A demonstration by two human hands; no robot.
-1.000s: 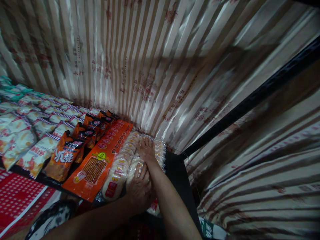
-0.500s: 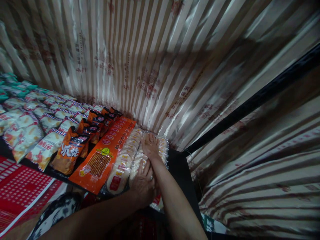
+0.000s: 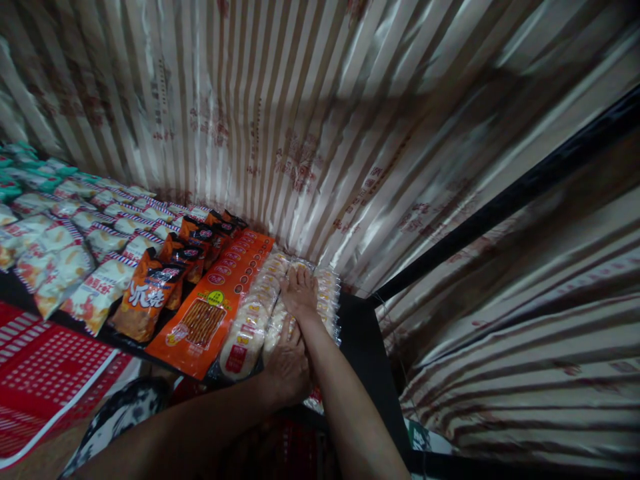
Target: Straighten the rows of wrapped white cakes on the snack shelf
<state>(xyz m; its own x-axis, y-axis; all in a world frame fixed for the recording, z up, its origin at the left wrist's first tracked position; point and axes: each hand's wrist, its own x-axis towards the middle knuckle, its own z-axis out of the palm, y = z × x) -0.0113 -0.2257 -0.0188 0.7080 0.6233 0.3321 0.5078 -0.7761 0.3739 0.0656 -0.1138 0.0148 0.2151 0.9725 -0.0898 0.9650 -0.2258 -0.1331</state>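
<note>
Several rows of pale round pieces in clear wrappers with red and yellow print lie overlapping at the right end of a black shelf (image 3: 367, 347). My right hand (image 3: 300, 292) rests palm down on the far part of the middle row, fingers stretched out and a little spread. Nearer to me, my left hand (image 3: 289, 365) lies on the same row, its fingers extended over the wrappers. Beside them on the left is another wrapped row (image 3: 253, 320), then a flat orange bag (image 3: 207, 320) with brown sticks pictured on it. My forearms and hands cover part of the rows.
Orange-and-black snack bags (image 3: 145, 297) and white snack bags (image 3: 103, 290) fill the shelf to the left. A red plastic basket (image 3: 55, 353) stands below. Striped, shiny sheeting (image 3: 300, 120) hangs behind, and a black bar (image 3: 500, 207) slants up from the shelf's right corner.
The view has shifted slightly, so the goods at left appear a little farther right. Both hands stay on the wrapped row, with only small finger movement.
</note>
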